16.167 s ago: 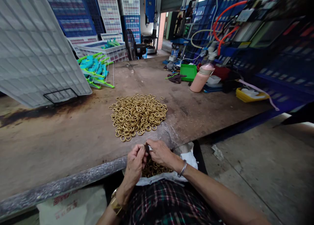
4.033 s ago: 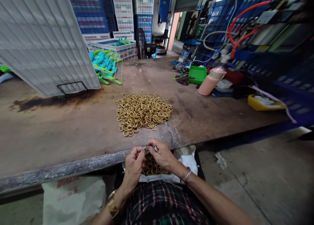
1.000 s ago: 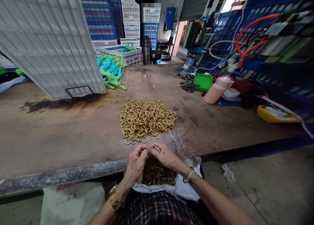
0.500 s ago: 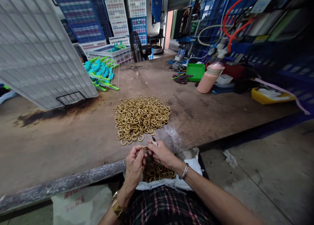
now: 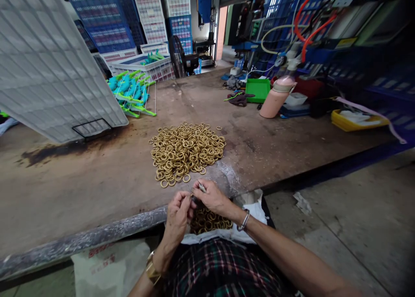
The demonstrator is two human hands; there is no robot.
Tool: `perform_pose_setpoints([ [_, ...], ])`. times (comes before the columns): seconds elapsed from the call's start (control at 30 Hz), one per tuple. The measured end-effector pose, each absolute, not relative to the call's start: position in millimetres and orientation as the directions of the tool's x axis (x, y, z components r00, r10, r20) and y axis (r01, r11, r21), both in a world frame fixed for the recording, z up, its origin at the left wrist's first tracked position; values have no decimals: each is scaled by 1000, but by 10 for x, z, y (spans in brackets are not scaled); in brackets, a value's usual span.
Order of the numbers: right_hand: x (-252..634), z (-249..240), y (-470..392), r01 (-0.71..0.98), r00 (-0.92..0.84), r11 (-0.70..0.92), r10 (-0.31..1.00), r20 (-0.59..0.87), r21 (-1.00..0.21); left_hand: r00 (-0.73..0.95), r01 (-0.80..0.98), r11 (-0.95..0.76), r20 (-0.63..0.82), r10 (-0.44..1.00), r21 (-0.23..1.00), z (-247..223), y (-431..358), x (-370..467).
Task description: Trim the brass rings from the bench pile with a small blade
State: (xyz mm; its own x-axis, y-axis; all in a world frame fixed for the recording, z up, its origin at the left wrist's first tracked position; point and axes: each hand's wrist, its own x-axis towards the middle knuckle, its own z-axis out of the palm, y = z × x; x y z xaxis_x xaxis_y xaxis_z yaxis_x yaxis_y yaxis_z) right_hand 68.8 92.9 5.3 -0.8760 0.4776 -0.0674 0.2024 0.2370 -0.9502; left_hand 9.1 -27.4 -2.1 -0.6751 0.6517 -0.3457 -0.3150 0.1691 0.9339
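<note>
My left hand (image 5: 178,215) is closed in a pinch around a brass-coloured ring (image 5: 191,196), mostly hidden by the fingertips. Against it rests my right hand (image 5: 212,198), its fingers wrapped round a small knife (image 5: 201,186) with a pale handle and a short pointed blade. Both hands are over the table's front edge, above a white sack (image 5: 251,215) at my lap that holds many similar rings (image 5: 210,221). Just beyond the hands, a broad pile of brass-coloured rings (image 5: 186,150) lies on the table.
The brown table (image 5: 97,180) has a worn front edge. At left leans a large ribbed grey-white panel (image 5: 55,63), with teal-and-green plastic parts (image 5: 131,94) behind it. A pink bottle (image 5: 275,99), green tray (image 5: 257,90) and yellow tray (image 5: 353,119) stand at right.
The knife has tipped lower, its blade now pointing to the upper left. My right hand has turned slightly and the ring shows less between the fingers. The view has shifted slightly.
</note>
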Motion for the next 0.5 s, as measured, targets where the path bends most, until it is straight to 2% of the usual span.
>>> perform_pose_setpoints([
  [0.13,690,44,917,201,-891,236,448,-77,-951,-593,-404,119,-359,721,907,4,-295,94],
  [0.33,658,8,912,171,-904,215,422,-66,-962,-533,-599,21,-419,735,800,47,-319,119],
  [0.43,663,-15,914,198,-891,305,452,-41,-931,-548,-603,-19,-398,735,797,40,-336,117],
  [0.5,689,-35,909,210,-900,437,435,1,-875,-570,-587,-31,-386,726,809,37,-341,108],
])
